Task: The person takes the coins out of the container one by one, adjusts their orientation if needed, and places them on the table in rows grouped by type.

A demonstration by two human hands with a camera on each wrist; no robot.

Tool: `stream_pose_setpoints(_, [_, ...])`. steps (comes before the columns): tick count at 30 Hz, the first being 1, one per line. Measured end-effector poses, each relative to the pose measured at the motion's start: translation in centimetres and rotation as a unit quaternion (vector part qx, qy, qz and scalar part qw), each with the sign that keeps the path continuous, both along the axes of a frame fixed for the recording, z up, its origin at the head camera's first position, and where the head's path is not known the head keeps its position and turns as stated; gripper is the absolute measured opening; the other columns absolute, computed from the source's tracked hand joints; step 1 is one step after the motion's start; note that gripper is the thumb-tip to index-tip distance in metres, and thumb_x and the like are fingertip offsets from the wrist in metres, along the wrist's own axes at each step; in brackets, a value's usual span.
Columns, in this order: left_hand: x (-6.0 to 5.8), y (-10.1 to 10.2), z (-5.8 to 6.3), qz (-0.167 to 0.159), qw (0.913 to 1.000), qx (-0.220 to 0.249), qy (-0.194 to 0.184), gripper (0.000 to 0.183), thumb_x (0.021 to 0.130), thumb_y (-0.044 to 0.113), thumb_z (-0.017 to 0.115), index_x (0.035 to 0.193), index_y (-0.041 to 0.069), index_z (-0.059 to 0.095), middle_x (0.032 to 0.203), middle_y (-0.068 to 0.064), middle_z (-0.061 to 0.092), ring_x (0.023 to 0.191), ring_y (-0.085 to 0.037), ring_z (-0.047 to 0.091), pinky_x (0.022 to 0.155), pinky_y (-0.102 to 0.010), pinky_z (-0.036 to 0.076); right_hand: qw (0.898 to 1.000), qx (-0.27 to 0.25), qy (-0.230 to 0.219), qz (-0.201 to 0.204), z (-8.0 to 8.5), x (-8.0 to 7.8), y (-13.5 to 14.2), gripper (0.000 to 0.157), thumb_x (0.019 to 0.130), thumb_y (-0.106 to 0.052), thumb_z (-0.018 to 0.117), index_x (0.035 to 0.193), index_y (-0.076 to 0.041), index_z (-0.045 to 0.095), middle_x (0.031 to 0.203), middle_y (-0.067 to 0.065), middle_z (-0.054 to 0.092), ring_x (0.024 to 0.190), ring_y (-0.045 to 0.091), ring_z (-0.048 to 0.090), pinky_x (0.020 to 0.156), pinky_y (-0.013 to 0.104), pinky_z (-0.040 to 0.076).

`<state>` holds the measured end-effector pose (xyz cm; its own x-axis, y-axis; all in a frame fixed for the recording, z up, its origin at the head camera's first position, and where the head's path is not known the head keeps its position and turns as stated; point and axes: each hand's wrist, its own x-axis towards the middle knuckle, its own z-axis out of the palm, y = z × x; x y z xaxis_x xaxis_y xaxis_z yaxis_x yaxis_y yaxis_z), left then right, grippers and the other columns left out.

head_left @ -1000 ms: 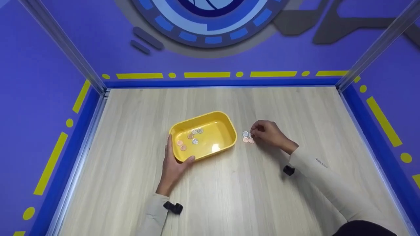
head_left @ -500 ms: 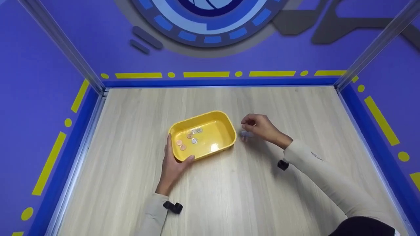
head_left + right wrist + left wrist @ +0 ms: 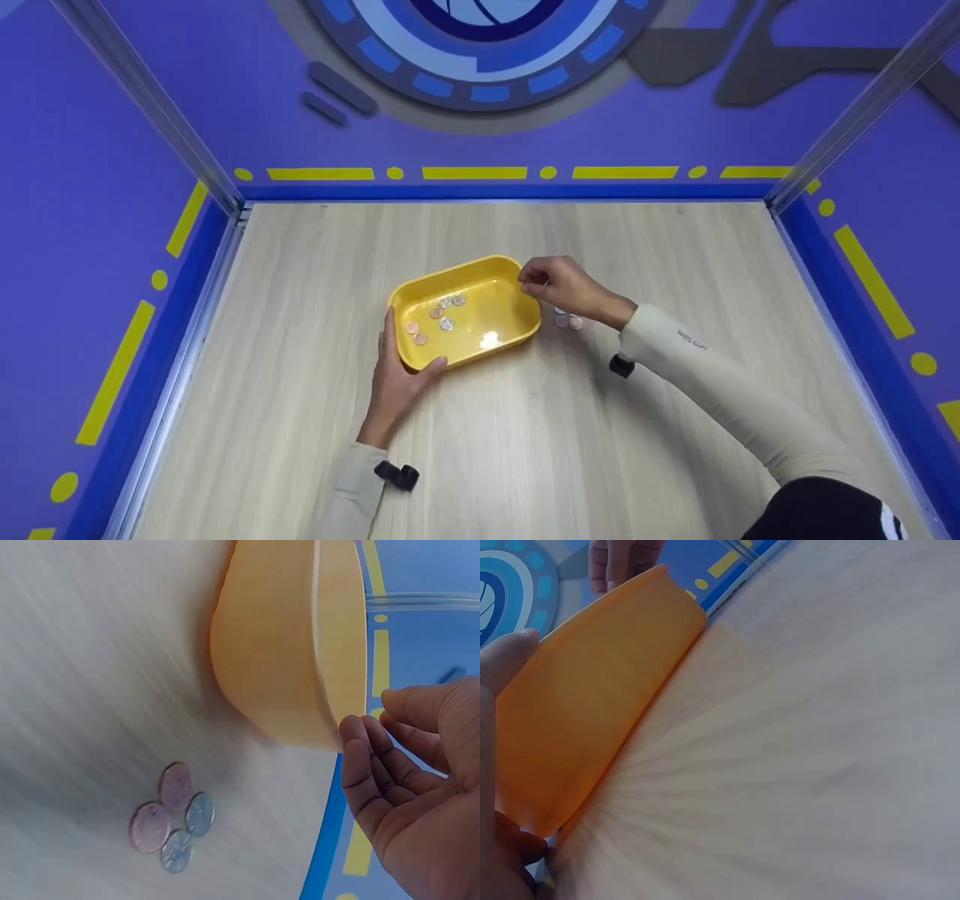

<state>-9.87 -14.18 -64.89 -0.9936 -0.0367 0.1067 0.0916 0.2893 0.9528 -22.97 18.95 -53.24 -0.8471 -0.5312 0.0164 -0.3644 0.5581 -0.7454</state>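
My left hand (image 3: 397, 382) grips the near left corner of a yellow plastic tray (image 3: 469, 358), thumb at the front rim and fingers along the left side. Inside the tray lie several copper and silver coins (image 3: 447, 323), mostly toward its left. Over the tray's right rim, my right hand (image 3: 566, 285) pinches thumb and fingertips together on a coin that the fingers hide. Below that hand, two copper coins (image 3: 151, 827) and two silver coins (image 3: 177, 851) sit close together on the table, as the right wrist view shows.
The pale wooden table (image 3: 315, 247) carries the tray near its middle. Blue-purple panels (image 3: 480, 150) with yellow marks close in the back and both sides. Metal rails (image 3: 150, 97) run up at the back corners. The right sleeve (image 3: 720, 390) reaches across the table's right part.
My right hand has lifted from the coins on the table and moved left to the tray's right rim. My left hand and the tray stay in place.
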Motion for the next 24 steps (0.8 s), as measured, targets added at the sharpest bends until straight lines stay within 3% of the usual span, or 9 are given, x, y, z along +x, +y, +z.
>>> stream_pose_setpoints(9, [-0.1,0.0,0.1,0.001,1.0000,-0.004,0.005,0.126,0.088,0.042,0.090,0.179,0.020,0.006,0.182,-0.012,0.019,0.162,-0.033,0.032,0.128,-0.056,0.026,0.999,0.017,0.003,0.041,-0.2,-0.8,-2.4,0.016,0.103,-0.004,0.075,0.117,0.002,0.079,0.106,0.013,0.078,0.092,0.022,0.067,0.086,0.038,0.058])
stream_pose_setpoints(24, [-0.1,0.0,0.2,0.002,0.9999,-0.012,0.007,0.125,0.088,0.040,0.090,0.179,0.019,0.006,0.181,-0.014,0.020,0.159,-0.034,0.035,0.126,-0.057,0.030,0.991,0.072,0.011,0.108,-0.6,-2.2,-6.0,0.020,0.102,-0.002,0.074,0.118,0.009,0.077,0.110,0.019,0.078,0.100,0.031,0.073,0.092,0.046,0.060])
